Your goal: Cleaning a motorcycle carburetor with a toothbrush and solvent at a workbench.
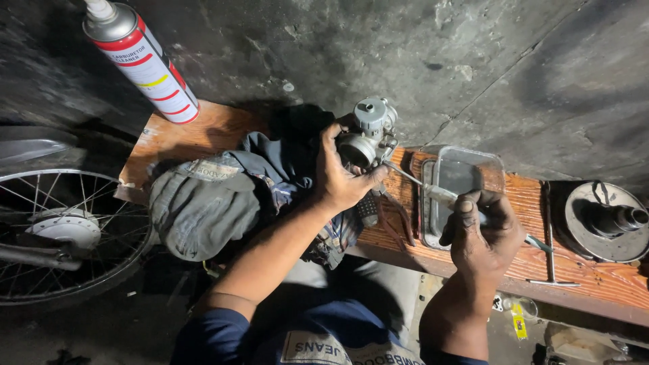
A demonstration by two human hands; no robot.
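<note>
Hands first: left hand [341,177] wrapped around a grey metal carburetor [368,135], thumb and fingers closed on its body, holding it up just above the table [595,277]. Right hand [483,233] closed in a fist around the handle of a screwdriver [433,190]; its shaft angles up and left, tip touching the carburetor's lower side. Directly under the screwdriver sits a clear plastic tray [466,169] on the wooden table, just beside the right hand. Pliers with dark red handles [395,220] lie on the table below the carburetor, partly hidden by the left hand. T-handle wrench [551,253] lies on the table right of the right hand, near a round metal drum-like part with a central shaft [608,223] at the table's far right end. Heap of dirty blue-grey rags [216,196] covers the left part of the table, under the left forearm. Spray can, white with red bands [142,61], stands at top left, well apart from both hands. Spoked motorcycle wheel with hub [61,230] at the left edge, beside the table. Concrete wall [473,67] behind everything. Small yellow item [518,321] on the floor below the table edge, too small to identify.
</note>
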